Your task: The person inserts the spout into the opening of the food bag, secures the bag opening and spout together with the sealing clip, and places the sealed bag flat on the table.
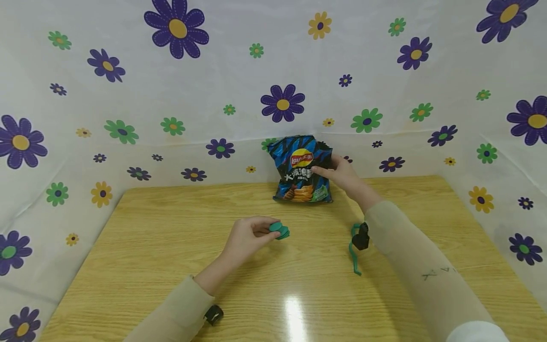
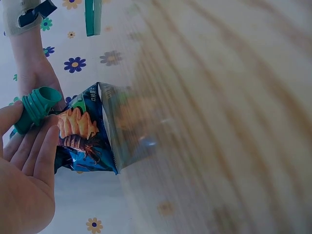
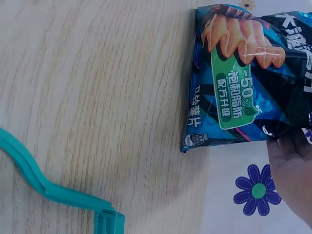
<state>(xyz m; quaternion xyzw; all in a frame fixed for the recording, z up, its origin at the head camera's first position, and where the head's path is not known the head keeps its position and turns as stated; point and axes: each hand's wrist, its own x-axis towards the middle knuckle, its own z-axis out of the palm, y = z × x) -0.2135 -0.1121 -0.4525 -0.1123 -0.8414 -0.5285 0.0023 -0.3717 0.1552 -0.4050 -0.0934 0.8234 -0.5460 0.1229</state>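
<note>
My left hand (image 1: 252,235) pinches a small teal ribbed plastic piece (image 1: 279,230) between thumb and fingers, above the middle of the table. In the left wrist view this ribbed piece (image 2: 36,108) shows a round, hollow end. Farther back, a blue and black Lay's chip bag (image 1: 302,171) stands upright at the table's rear edge. My right hand (image 1: 342,175) grips the bag's right side, thumb across the front and fingers behind it, mostly hidden. The right wrist view shows the lower front of the chip bag (image 3: 243,73) close up, with the right hand (image 3: 295,170) at its side.
A thin, bent teal plastic strip (image 1: 353,256) lies on the wooden table (image 1: 179,247) beside my right forearm. Behind the table hangs a white flowered cloth (image 1: 205,95), which also lines both sides. Black wrist cameras sit on each sleeve.
</note>
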